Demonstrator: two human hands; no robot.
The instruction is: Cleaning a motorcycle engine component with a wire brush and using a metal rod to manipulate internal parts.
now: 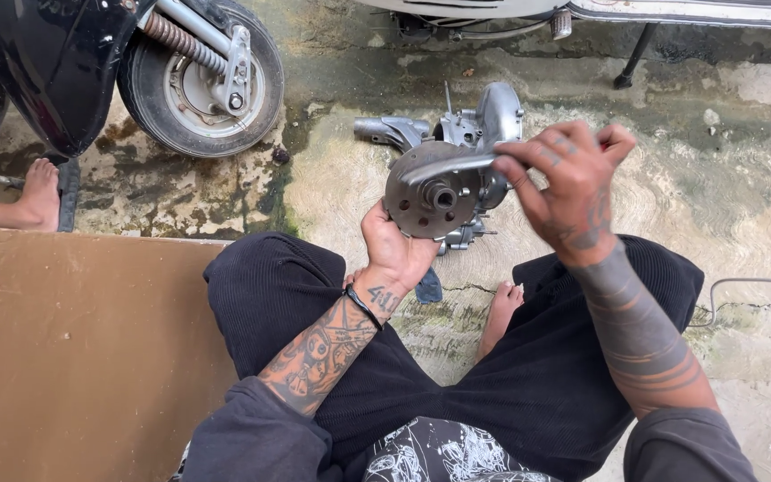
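Round metal disc held up over the lap while a metal tool works at its hub.

The rusty round disc (pixel 423 190) with its ring of holes sits in front of a grey engine casing (pixel 479 134) that rests on the damp concrete floor (pixel 742 223) between the knees. The left hand (pixel 393 254) is clamped under the disc's lower edge; it should grip firmly so the disc cannot spin. The right hand (pixel 573 178) is closed around a silver tool handle (pixel 448 166) that reaches toward the hub (pixel 442 196); whether its tip is seated there is hard to tell. Turning calls for a steady, square pull. A scooter wheel (pixel 200 80) and a brown board (pixel 73 357) lie to the left, beside another person's bare foot (pixel 39 192).
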